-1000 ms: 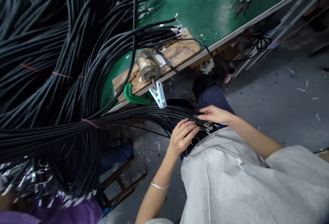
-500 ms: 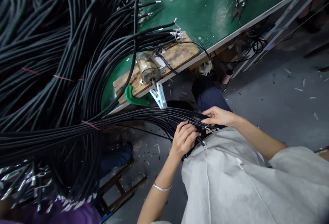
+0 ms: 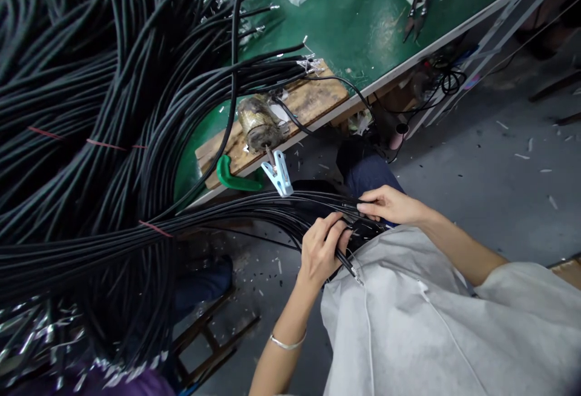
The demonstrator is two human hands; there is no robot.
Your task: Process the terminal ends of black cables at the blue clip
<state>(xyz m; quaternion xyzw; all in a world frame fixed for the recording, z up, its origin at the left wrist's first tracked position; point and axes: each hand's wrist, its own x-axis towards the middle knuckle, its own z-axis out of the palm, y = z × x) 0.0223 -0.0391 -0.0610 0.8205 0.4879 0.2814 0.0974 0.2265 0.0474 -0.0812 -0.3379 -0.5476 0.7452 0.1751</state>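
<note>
A long bundle of black cables [image 3: 254,203] runs from the left across to my lap. My left hand [image 3: 323,244] is closed around some of these cables near their ends, and stripped silvery tips [image 3: 356,273] stick out below it beside my grey shirt. My right hand [image 3: 385,203] pinches a black cable between thumb and fingers, just right of the left hand. Loose cable ends lie between the two hands, partly hidden by the fingers.
A green table [image 3: 367,26] bears a large heap of black cables [image 3: 91,69], a wooden board [image 3: 322,90] and snips [image 3: 420,5]. A light blue clothes peg [image 3: 279,173] and a green hook-shaped piece [image 3: 233,177] sit at its edge. Scraps litter the floor [image 3: 481,172].
My left hand has shifted slightly down and left, with its cable tips now lower. My right hand has moved slightly up from the cable ends. The view has shifted a little.
</note>
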